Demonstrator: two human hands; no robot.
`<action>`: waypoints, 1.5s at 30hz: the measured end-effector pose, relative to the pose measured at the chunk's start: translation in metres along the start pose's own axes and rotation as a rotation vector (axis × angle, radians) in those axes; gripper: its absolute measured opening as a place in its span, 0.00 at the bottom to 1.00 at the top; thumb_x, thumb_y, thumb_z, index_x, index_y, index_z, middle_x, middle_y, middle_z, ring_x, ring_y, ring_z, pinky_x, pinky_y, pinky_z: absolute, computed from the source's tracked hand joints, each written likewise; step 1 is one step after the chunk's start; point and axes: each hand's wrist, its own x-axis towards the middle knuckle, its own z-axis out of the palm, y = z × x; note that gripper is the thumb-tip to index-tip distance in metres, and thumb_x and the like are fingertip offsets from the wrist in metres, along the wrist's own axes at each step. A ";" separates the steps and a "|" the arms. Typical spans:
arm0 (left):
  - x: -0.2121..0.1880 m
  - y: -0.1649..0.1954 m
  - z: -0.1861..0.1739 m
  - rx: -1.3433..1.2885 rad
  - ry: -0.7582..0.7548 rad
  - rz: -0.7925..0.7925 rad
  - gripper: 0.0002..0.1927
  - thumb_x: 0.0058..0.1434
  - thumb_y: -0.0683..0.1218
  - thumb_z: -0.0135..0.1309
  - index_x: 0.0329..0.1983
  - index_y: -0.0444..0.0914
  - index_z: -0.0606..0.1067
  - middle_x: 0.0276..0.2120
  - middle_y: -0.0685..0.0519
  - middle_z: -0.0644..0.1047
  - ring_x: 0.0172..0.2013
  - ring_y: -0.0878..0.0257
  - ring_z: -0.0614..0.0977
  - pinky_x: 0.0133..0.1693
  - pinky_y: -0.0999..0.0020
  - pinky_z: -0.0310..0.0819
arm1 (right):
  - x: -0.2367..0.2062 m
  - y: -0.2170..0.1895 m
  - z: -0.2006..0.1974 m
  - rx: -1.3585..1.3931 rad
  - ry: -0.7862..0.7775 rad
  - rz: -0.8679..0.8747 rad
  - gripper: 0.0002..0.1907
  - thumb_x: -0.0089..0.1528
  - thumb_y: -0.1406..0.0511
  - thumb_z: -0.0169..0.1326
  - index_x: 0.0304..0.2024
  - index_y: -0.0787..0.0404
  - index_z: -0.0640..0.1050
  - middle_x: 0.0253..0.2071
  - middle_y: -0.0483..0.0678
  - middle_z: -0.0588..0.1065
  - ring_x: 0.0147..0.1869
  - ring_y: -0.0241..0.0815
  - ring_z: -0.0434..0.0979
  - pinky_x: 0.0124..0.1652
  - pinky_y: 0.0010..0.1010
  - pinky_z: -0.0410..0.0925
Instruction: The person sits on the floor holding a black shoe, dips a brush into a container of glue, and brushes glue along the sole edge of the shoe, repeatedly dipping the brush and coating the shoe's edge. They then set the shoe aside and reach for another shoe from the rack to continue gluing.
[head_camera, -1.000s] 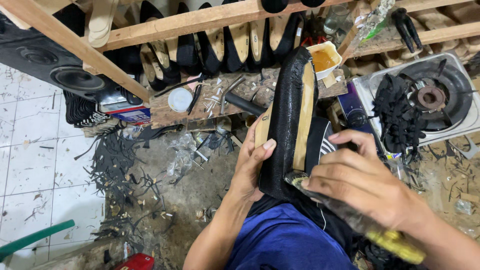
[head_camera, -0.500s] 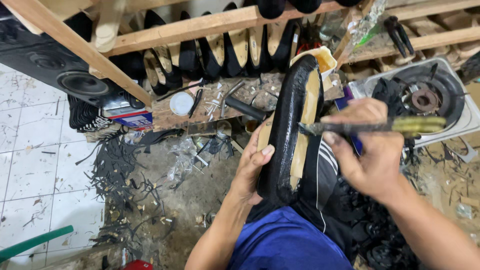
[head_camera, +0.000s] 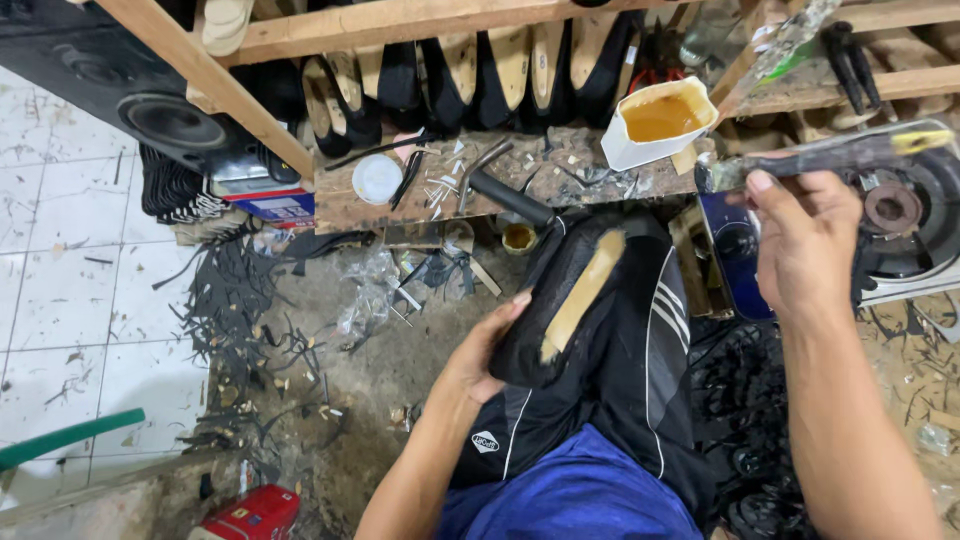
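Left hand (head_camera: 480, 355) is wrapped around a black shoe upper (head_camera: 560, 300) with a tan insole strip showing, propped on the knee over black track pants (head_camera: 630, 370). Right hand (head_camera: 800, 245) is closed on a grimy brush handle (head_camera: 830, 155) (yellow at the far end), its tip near the white glue cup (head_camera: 657, 122) on the cluttered wooden bench (head_camera: 440, 190). Shoe soles (head_camera: 500, 70) line the rack behind.

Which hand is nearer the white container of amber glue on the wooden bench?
Right. The right hand, holding a brush, is just right of and below the white container of amber glue; the left hand grips the black shoe lower down.
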 end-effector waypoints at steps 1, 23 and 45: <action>0.000 0.003 -0.005 0.014 0.102 -0.018 0.34 0.60 0.52 0.57 0.69 0.38 0.67 0.62 0.47 0.72 0.54 0.56 0.80 0.54 0.50 0.76 | 0.006 0.011 -0.004 -0.025 0.005 0.036 0.06 0.69 0.76 0.56 0.49 0.69 0.79 0.45 0.51 0.79 0.47 0.39 0.79 0.51 0.30 0.73; 0.033 0.021 -0.066 0.979 0.297 1.000 0.39 0.40 0.33 0.76 0.59 0.32 0.78 0.55 0.43 0.80 0.54 0.55 0.81 0.56 0.65 0.76 | 0.179 0.162 -0.025 -1.399 -0.135 -0.268 0.14 0.62 0.60 0.67 0.37 0.65 0.82 0.35 0.61 0.78 0.40 0.62 0.77 0.42 0.48 0.68; 0.030 0.001 0.036 1.040 0.066 1.340 0.26 0.60 0.35 0.62 0.63 0.33 0.72 0.60 0.38 0.77 0.63 0.46 0.79 0.67 0.57 0.70 | 0.069 0.022 0.019 -0.371 -0.067 0.010 0.08 0.68 0.70 0.60 0.48 0.67 0.80 0.40 0.44 0.78 0.44 0.33 0.76 0.47 0.25 0.68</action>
